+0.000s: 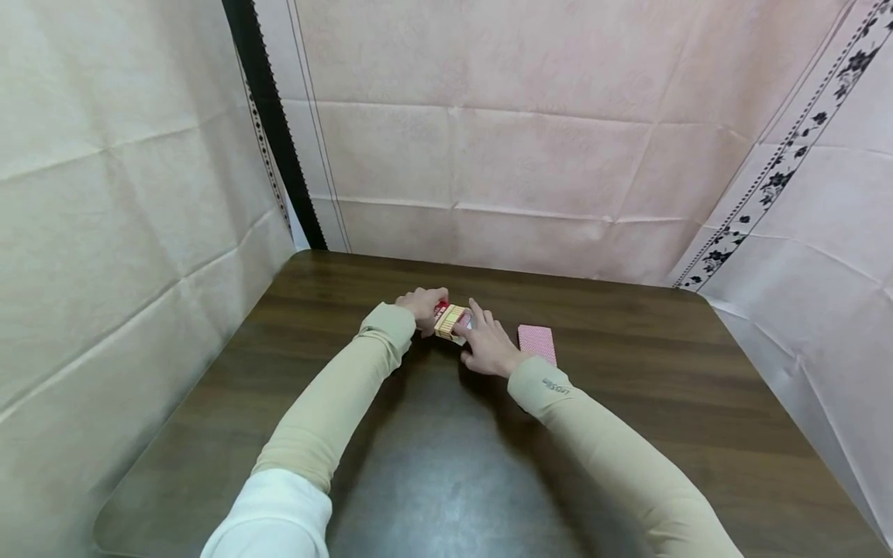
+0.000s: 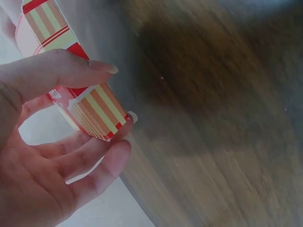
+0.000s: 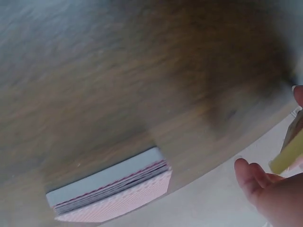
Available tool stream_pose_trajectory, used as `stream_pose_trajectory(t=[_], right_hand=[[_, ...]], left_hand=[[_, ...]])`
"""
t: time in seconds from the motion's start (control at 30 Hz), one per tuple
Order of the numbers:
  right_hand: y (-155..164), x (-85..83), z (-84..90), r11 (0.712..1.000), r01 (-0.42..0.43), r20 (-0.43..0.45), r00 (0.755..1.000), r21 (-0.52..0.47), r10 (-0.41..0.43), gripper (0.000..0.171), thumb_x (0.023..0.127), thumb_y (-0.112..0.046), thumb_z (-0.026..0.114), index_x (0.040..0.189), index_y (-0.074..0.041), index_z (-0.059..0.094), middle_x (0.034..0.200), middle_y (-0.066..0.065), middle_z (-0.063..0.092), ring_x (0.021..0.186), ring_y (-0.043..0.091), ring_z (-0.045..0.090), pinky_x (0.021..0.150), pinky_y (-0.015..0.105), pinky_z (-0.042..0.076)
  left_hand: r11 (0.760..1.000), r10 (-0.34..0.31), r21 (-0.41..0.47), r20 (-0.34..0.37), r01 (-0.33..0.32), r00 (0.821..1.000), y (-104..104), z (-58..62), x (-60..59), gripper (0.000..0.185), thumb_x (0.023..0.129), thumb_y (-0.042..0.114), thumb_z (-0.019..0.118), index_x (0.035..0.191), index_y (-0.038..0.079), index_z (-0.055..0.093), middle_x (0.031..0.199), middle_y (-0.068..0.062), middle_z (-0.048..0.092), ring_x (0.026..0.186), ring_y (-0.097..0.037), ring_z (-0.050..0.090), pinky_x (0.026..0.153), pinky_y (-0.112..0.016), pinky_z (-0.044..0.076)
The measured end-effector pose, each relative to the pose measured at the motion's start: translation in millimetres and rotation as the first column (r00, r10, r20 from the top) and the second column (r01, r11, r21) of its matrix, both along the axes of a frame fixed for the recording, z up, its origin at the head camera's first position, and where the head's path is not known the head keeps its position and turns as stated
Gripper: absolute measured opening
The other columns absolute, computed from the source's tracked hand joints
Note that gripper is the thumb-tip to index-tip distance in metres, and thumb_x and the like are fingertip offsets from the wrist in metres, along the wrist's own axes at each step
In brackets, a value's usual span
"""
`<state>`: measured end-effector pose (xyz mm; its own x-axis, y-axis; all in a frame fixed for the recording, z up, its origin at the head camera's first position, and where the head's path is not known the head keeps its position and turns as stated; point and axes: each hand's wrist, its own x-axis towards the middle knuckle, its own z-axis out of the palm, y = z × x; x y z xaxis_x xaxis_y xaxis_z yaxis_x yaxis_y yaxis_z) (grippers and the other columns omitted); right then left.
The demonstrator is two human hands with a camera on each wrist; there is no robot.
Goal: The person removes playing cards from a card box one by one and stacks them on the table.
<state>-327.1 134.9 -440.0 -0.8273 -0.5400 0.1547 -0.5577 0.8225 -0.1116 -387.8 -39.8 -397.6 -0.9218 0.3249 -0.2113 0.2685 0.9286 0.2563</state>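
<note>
In the head view my left hand (image 1: pixel 421 304) grips a small card box (image 1: pixel 449 321), striped red, cream and orange, above the far middle of the table. The left wrist view shows the left thumb (image 2: pixel 90 71) along one side of the box (image 2: pixel 102 111) and fingers beneath it. My right hand (image 1: pixel 491 347) is at the box's right end, one finger on it and others stretched out past it. A pink patch shows at that end. Beside the right wrist lies a deck of pink-backed playing cards (image 1: pixel 536 343), its layered edge visible in the right wrist view.
The dark wooden table (image 1: pixel 446 449) has rounded corners. Pale creased cloth (image 1: pixel 488 155) hangs behind it and at both sides, with a black strip (image 1: pixel 279 132) at the back left and a floral border at the right.
</note>
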Motion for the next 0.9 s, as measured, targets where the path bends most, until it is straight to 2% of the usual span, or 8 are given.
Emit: stream_pose_trajectory(t=[0.1,0.23,0.33,0.47,0.67,0.8,0.9], right_hand=[[4,0.6,1.8,0.999,-0.011,0.008,1.000,-0.047,0.012,0.045,0.085,-0.022,0.065,0.128,-0.015,0.057,0.151,0.032,0.025,0.125,0.046,0.041,0.098,0.060,0.042],[9,1.1,4.0,0.996,-0.010,0.025,1.000,-0.094,0.013,0.051,0.089,-0.034,0.067,0.134,-0.016,0.054,0.147,0.025,0.036,0.126,0.039,0.044,0.101,0.055,0.042],[10,0.1,5.2,0.992,-0.010,0.018,1.000,-0.125,0.012,0.047,0.088,-0.040,0.067,0.127,-0.017,0.058,0.136,0.019,0.049,0.119,0.032,0.048,0.098,0.048,0.046],[9,-1.3,7.1,0.988,-0.016,0.006,1.000,-0.153,0.017,0.037,0.088,-0.039,0.068,0.115,-0.015,0.063,0.123,0.016,0.057,0.111,0.030,0.051,0.093,0.046,0.048],[16,1.0,6.7,0.991,0.006,0.000,1.000,-0.137,-0.006,0.034,0.087,-0.032,0.070,0.111,-0.009,0.063,0.119,0.016,0.059,0.111,0.030,0.052,0.095,0.045,0.047],[16,2.5,7.5,0.989,0.022,0.010,1.000,-0.148,-0.020,0.043,0.084,-0.034,0.072,0.115,-0.007,0.060,0.127,0.017,0.054,0.115,0.032,0.050,0.096,0.048,0.046],[13,3.4,9.4,0.989,0.027,0.015,1.000,-0.148,-0.025,0.059,0.083,-0.039,0.073,0.127,-0.005,0.054,0.132,0.018,0.052,0.118,0.034,0.051,0.099,0.050,0.045]], left_hand=[[1.000,0.018,-0.005,0.004,-0.018,1.000,-4,0.2,-1.2,0.068,0.063,-0.006,0.078,0.117,0.024,0.050,0.109,-0.008,0.059,0.089,-0.026,0.053,0.072,-0.039,0.044],[1.000,0.019,0.008,0.018,-0.019,1.000,-6,2.0,0.2,0.067,0.064,-0.006,0.077,0.118,0.023,0.050,0.110,-0.008,0.059,0.089,-0.026,0.053,0.073,-0.038,0.044],[1.000,0.011,0.016,0.030,-0.011,0.999,-6,3.5,1.9,0.066,0.065,-0.006,0.076,0.119,0.022,0.049,0.110,-0.008,0.058,0.089,-0.026,0.052,0.074,-0.038,0.043],[1.000,0.004,0.023,0.032,-0.005,0.999,-5,3.7,0.7,0.066,0.066,-0.005,0.076,0.119,0.022,0.048,0.111,-0.009,0.057,0.089,-0.027,0.052,0.074,-0.039,0.043],[0.999,0.033,0.011,0.026,-0.033,0.999,-11,-3.4,-4.4,0.069,0.063,-0.006,0.077,0.120,0.022,0.049,0.113,-0.009,0.058,0.092,-0.027,0.053,0.074,-0.039,0.043],[0.999,0.041,0.017,0.026,-0.041,0.999,-10,-5.5,-4.9,0.070,0.063,-0.006,0.077,0.120,0.023,0.049,0.113,-0.009,0.058,0.091,-0.027,0.053,0.073,-0.040,0.043],[0.999,0.020,0.029,0.027,-0.021,0.999,-6,-6.2,-4.6,0.069,0.063,-0.005,0.077,0.120,0.023,0.049,0.111,-0.009,0.058,0.090,-0.027,0.053,0.072,-0.039,0.044]])
